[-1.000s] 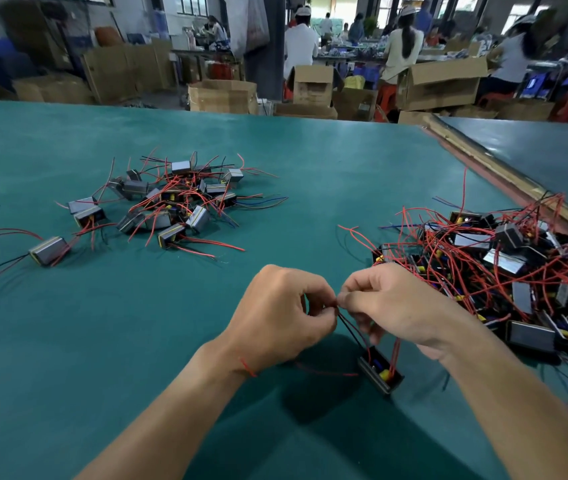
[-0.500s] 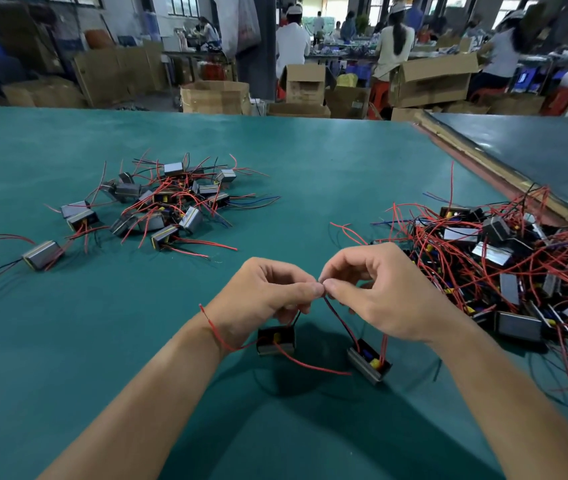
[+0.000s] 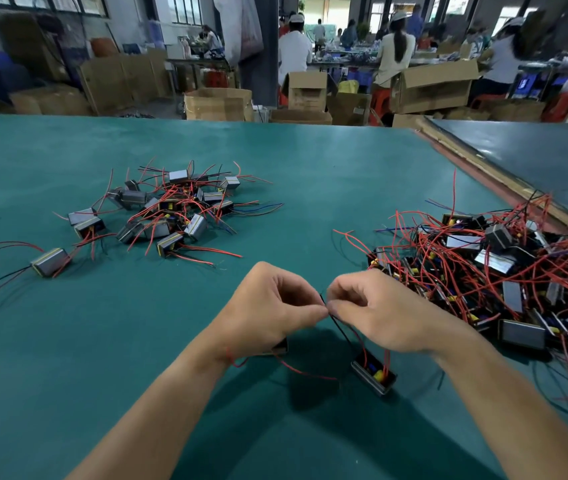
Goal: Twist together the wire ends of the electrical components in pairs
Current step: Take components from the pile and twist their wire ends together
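Through the head camera, the bare tips of the black wire (image 3: 341, 332) are hidden inside the pinch where the two thumbs and forefingers meet, so I cannot tell how far anything is wound. One component (image 3: 280, 348) is almost wholly covered by the heel of the left hand (image 3: 272, 306); only a dark corner shows just below that grip. The fingertips of the right hand (image 3: 379, 313) are slightly blurred.

Both hands hover above the table (image 3: 102, 341), knuckles up and fingers curled. Each grip is narrow, pinching the black wire at the same spot, with fingertips touching.

From the grip the black wire drops down and right to the second component (image 3: 374, 374), lying open side up under the right wrist. A loose red wire (image 3: 305, 372) curves across the table below the grip. A tangled pile (image 3: 504, 268) sits right of the grip, and a smaller heap (image 3: 168, 209) lies well beyond it to the left.
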### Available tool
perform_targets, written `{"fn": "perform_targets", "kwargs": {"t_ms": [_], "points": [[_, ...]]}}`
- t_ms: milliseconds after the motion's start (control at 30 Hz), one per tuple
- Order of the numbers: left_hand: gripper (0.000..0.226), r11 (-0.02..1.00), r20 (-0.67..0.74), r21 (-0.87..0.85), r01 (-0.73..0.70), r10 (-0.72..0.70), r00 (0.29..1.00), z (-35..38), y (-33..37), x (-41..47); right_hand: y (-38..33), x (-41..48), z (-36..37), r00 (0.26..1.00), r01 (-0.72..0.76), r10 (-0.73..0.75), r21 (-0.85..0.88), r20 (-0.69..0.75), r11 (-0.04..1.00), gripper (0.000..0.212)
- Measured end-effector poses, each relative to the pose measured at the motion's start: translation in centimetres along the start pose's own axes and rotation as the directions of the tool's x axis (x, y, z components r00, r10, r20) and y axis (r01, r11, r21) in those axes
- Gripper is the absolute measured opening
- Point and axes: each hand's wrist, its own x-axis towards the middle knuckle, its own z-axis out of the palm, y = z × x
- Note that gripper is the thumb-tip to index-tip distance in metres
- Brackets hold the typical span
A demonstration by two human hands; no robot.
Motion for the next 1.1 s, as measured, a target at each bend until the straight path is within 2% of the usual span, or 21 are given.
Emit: {"fn": "perform_targets", "kwargs": {"t_ms": [100, 167, 267, 300, 333, 400, 467, 533, 600, 667, 933, 1100], "points": [[0.008, 0.965, 0.004, 0.222, -0.138, 0.141, 0.990, 0.8, 0.1, -0.4, -0.2, -0.3, -0.2, 0.974, -0.194, 0.184, 0.068, 0.133, 0.979, 0.028], [0.007, 0.889, 0.013, 0.385, -0.249, 0.264, 0.964, 1.1, 0.1, -0.4, -0.1, -0.2, -0.2, 0.942, -0.301, 0.275, 0.128, 0.191, 0.945, 0.034], [0.010, 0.723, 0.085, 0.585, -0.366, 0.394, 0.915, 1.3, 0.2, -0.5, 0.0, -0.1, 0.0, 0.917, -0.368, 0.336, 0.136, 0.215, 0.920, 0.042], [0.010, 0.707, 0.088, 0.604, -0.368, 0.400, 0.912, 1.3, 0.3, -0.6, 0.0, 0.0, 0.1, 0.920, -0.367, 0.333, 0.158, 0.206, 0.917, 0.042], [0.009, 0.727, 0.066, 0.592, -0.348, 0.387, 0.920, 1.2, 0.3, -0.6, 0.1, 0.0, 0.2, 0.932, -0.347, 0.314, 0.197, 0.183, 0.917, 0.041], [0.005, 0.835, -0.011, 0.486, -0.258, 0.300, 0.954, 0.8, 0.1, -0.5, 0.2, 0.1, 0.3, 0.972, -0.232, 0.214, 0.247, 0.096, 0.941, 0.035], [0.009, 0.936, -0.044, 0.326, -0.132, 0.155, 0.987, 0.3, 0.0, -0.1, 0.3, 0.1, 0.3, 0.997, -0.076, 0.077, 0.208, 0.003, 0.975, 0.025], [0.014, 0.992, -0.019, 0.128, -0.010, 0.013, 1.000, 0.1, 0.1, 0.1, 0.4, 0.1, 0.2, 0.996, 0.058, -0.050, 0.119, -0.069, 0.991, 0.018], [0.018, 0.994, 0.018, -0.059, 0.090, -0.089, 0.996, 0.0, 0.3, 0.2, 0.7, 0.2, -0.1, 0.982, 0.141, -0.138, 0.015, -0.126, 0.990, 0.016], [0.019, 0.975, 0.060, -0.157, 0.157, -0.149, 0.987, -0.2, 0.4, 0.2, 0.8, 0.1, -0.3, 0.969, 0.188, -0.192, -0.043, -0.156, 0.981, 0.016], [0.014, 0.934, 0.180, -0.259, 0.247, -0.205, 0.962, -0.9, 0.4, 0.3, 1.0, 0.2, -0.1, 0.957, 0.241, -0.248, -0.062, -0.152, 0.968, 0.019], [0.015, 0.935, 0.165, -0.288, 0.207, -0.164, 0.972, -0.8, 0.3, 0.2, 0.7, 0.1, 0.4, 0.948, 0.270, -0.279, -0.075, -0.156, 0.960, 0.014]]}}
